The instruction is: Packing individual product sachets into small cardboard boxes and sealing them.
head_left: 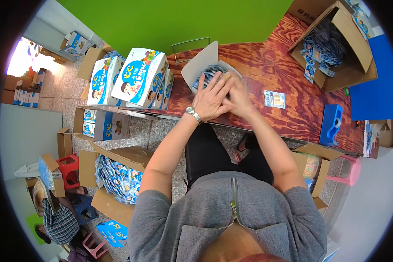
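A white open-topped box (200, 61) stands at the table's near edge in front of me, its flaps raised. Blue-and-white small packets (212, 70) fill it. My left hand (210, 97) lies over the packets with its fingers stretched out and apart; a watch is on that wrist. Close against it on the right, my right hand (239, 97) leans in at the box's right side, its fingers extended and overlapping the left fingertips. Part of the right fingers and most of the box's body are hidden. Neither hand shows a thing gripped in it.
Closed white-and-blue boxes (137, 78) are stacked left. A single packet (275, 99), a blue tape dispenser (331, 124) and a tipped carton of packets (358, 43) lie right. On the floor, an open carton (113, 209) holds packets. Another person (60, 225) sits far left.
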The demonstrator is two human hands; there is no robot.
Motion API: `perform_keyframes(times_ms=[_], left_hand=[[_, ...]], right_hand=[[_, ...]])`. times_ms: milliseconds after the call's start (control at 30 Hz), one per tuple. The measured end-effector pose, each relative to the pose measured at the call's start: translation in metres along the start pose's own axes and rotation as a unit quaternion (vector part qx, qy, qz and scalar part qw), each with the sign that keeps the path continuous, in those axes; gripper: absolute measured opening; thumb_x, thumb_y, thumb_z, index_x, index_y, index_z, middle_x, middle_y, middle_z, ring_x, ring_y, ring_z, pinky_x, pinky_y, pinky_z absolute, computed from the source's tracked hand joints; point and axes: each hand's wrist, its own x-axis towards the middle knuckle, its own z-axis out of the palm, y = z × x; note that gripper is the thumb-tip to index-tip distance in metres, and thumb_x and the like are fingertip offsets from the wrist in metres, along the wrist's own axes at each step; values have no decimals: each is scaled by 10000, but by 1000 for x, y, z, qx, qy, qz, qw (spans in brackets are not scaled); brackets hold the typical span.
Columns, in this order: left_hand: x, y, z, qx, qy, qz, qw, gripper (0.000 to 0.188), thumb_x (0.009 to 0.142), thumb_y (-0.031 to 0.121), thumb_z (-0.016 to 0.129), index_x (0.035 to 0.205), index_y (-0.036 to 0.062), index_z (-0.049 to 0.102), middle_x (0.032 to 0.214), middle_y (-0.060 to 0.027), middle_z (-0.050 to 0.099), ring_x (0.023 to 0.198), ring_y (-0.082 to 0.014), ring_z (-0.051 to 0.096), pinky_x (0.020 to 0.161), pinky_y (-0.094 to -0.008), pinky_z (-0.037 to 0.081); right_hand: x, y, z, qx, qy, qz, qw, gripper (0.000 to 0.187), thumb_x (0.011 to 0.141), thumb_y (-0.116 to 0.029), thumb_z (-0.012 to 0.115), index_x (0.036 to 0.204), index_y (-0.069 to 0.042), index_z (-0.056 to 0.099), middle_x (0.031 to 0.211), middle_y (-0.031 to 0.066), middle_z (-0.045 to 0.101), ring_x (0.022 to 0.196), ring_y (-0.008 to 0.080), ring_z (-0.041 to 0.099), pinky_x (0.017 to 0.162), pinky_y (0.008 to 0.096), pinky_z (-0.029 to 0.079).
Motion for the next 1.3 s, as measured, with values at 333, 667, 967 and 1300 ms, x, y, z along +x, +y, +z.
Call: perform_keyframes(times_ms=[333,667,967,1300], left_hand=[[12,6,7,51,-50,-13,997,675,900,590,536,1419,160,505,1486,-108,448,1440,-339,308,1139,-628,195],[23,45,9,-90,-131,125,979,576,922,497,553,1297,60,554,1503,-173,414,1453,-350,286,1172,-549,208],[28,46,14,-54,-112,169,978,928,852,667,547,1525,73,312,1551,-181,336,1473,-350,251,1183,-539,192],[37,42,5,-89,-224,310,920,926,718,393,792,1505,201,344,1550,-134,335,1458,-320,281,1195,-496,219]], right_hand=[[26,42,-33,-20,-34,121,992,423,893,-128,589,1315,-99,581,971,271,665,884,422,665,764,505,531],[-93,33,-51,-61,35,84,994,668,928,-178,591,1523,-77,306,1397,254,493,1132,425,596,963,477,493],[-113,28,-42,-14,32,85,996,591,916,-265,648,1413,-9,458,1519,262,342,1310,428,474,998,470,483],[-48,100,-110,418,-8,237,877,650,1045,-538,289,1363,-19,518,1304,164,602,1226,249,563,1020,411,462]])
